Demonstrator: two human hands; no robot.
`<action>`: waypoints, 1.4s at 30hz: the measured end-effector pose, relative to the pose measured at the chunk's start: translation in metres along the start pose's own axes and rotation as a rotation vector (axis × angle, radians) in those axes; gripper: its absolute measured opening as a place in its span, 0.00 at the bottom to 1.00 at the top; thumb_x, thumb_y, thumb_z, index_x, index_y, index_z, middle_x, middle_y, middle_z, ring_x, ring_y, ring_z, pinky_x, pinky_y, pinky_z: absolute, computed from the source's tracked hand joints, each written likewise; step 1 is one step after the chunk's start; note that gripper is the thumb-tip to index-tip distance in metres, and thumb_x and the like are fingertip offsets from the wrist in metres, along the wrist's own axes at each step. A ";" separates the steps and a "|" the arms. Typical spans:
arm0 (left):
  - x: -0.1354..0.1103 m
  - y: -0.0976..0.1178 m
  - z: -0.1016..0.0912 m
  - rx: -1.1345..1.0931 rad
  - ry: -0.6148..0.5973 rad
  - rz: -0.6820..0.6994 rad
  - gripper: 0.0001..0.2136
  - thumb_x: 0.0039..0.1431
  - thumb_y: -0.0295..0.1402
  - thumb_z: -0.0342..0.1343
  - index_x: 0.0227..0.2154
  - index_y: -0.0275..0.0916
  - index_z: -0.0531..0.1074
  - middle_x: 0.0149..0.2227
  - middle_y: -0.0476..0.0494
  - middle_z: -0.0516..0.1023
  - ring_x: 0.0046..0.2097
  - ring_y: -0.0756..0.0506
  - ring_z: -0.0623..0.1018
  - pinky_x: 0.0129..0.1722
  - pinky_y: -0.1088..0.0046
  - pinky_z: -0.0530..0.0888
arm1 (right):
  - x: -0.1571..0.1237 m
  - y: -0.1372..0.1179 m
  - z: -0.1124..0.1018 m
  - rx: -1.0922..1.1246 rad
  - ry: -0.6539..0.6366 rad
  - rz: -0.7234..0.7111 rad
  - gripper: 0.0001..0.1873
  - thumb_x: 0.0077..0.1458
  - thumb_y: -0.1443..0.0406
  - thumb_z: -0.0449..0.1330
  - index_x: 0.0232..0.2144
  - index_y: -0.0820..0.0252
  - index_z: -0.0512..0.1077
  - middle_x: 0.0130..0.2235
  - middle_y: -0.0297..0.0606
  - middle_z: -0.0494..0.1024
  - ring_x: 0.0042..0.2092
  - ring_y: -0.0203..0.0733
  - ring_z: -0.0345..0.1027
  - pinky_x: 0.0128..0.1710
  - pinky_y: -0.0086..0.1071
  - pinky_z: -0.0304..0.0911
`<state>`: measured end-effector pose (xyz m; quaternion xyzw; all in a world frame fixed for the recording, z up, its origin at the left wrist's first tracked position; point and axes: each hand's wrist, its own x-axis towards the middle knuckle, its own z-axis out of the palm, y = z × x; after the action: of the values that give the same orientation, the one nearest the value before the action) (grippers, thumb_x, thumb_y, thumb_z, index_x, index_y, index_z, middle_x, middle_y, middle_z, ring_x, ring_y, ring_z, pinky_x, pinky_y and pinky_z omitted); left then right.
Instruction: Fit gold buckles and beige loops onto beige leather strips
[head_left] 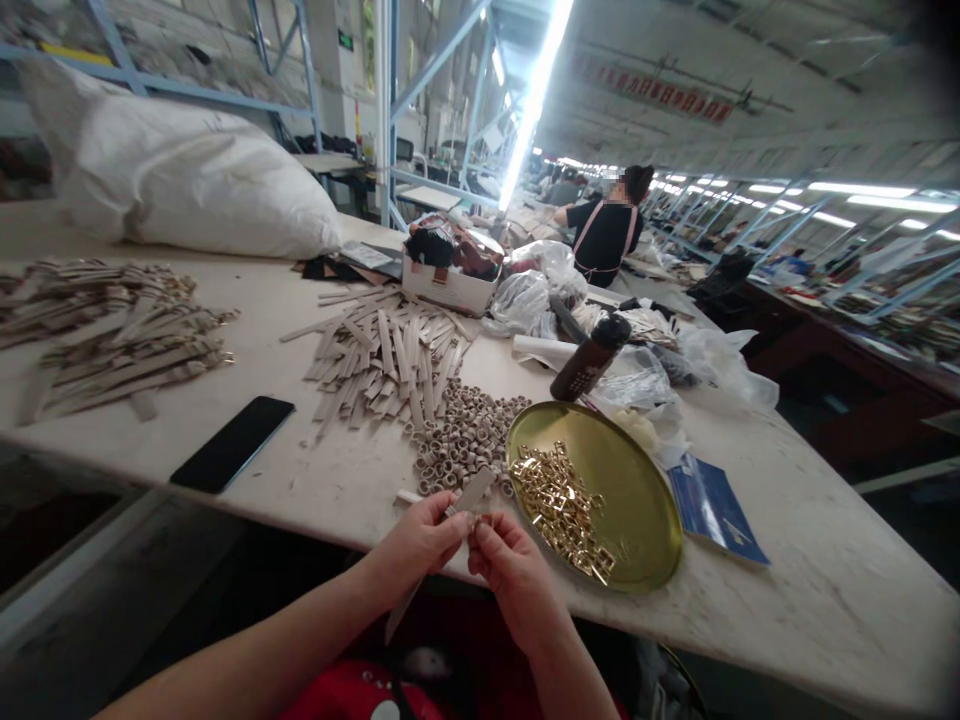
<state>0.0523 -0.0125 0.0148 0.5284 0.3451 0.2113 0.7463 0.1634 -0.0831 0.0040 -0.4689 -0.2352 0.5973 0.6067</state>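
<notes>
Both hands meet at the table's near edge. My left hand is closed on a beige strap whose ends stick out above and below the fingers. My right hand pinches a small gold buckle against that strap. Just beyond lies a heap of small beige loops. To the right sits a round gold tray holding a pile of gold buckles. A pile of loose beige straps lies further back.
A black phone lies at left near the edge, with finished straps behind it. A dark bottle, plastic bags, a box, a blue booklet and a white sack stand around. Another person works far back.
</notes>
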 end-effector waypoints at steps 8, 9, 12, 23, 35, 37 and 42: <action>-0.002 -0.009 -0.007 0.209 -0.038 -0.050 0.15 0.49 0.45 0.50 0.29 0.36 0.63 0.14 0.60 0.55 0.15 0.56 0.54 0.14 0.81 0.51 | -0.001 0.016 -0.005 -0.346 0.169 -0.235 0.11 0.44 0.61 0.63 0.32 0.58 0.70 0.31 0.34 0.74 0.32 0.37 0.66 0.34 0.31 0.61; -0.001 -0.010 -0.007 0.216 -0.048 -0.052 0.15 0.49 0.45 0.50 0.30 0.36 0.63 0.14 0.60 0.56 0.15 0.56 0.55 0.14 0.81 0.52 | -0.002 0.017 -0.005 -0.392 0.194 -0.268 0.12 0.45 0.62 0.62 0.34 0.58 0.71 0.33 0.35 0.75 0.34 0.38 0.67 0.36 0.32 0.62; 0.002 -0.015 -0.009 0.214 -0.067 -0.040 0.16 0.51 0.46 0.49 0.30 0.36 0.63 0.15 0.59 0.56 0.16 0.56 0.55 0.15 0.81 0.52 | -0.002 0.020 -0.008 -0.356 0.276 -0.276 0.13 0.44 0.62 0.63 0.36 0.56 0.72 0.29 0.33 0.74 0.30 0.36 0.66 0.32 0.30 0.63; -0.002 -0.008 -0.024 0.681 -0.156 0.048 0.14 0.58 0.40 0.42 0.28 0.37 0.68 0.25 0.50 0.68 0.30 0.49 0.67 0.30 0.77 0.63 | 0.014 0.024 -0.020 0.294 0.237 0.138 0.15 0.40 0.62 0.66 0.34 0.59 0.74 0.24 0.30 0.68 0.23 0.28 0.59 0.22 0.22 0.61; 0.000 -0.021 -0.010 0.265 -0.217 -0.104 0.12 0.54 0.42 0.45 0.28 0.37 0.60 0.17 0.57 0.60 0.17 0.56 0.57 0.16 0.81 0.53 | -0.002 0.042 -0.009 -0.063 0.294 -0.133 0.09 0.50 0.59 0.59 0.31 0.59 0.69 0.29 0.31 0.71 0.29 0.33 0.63 0.31 0.27 0.60; -0.002 -0.021 -0.009 0.248 -0.198 -0.130 0.12 0.53 0.42 0.45 0.26 0.37 0.60 0.16 0.57 0.60 0.16 0.57 0.56 0.15 0.82 0.53 | -0.004 0.042 -0.009 0.046 0.258 -0.055 0.10 0.50 0.58 0.58 0.30 0.59 0.68 0.27 0.30 0.70 0.27 0.32 0.61 0.28 0.26 0.59; -0.010 -0.025 -0.005 0.253 -0.136 -0.197 0.11 0.52 0.41 0.46 0.24 0.38 0.59 0.13 0.59 0.59 0.13 0.57 0.54 0.12 0.83 0.50 | -0.010 0.043 -0.006 0.187 0.230 0.022 0.11 0.49 0.58 0.59 0.27 0.60 0.67 0.24 0.29 0.68 0.25 0.31 0.59 0.27 0.26 0.60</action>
<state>0.0408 -0.0245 -0.0068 0.5948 0.3677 0.0559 0.7126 0.1447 -0.1011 -0.0325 -0.4782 -0.1021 0.5657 0.6640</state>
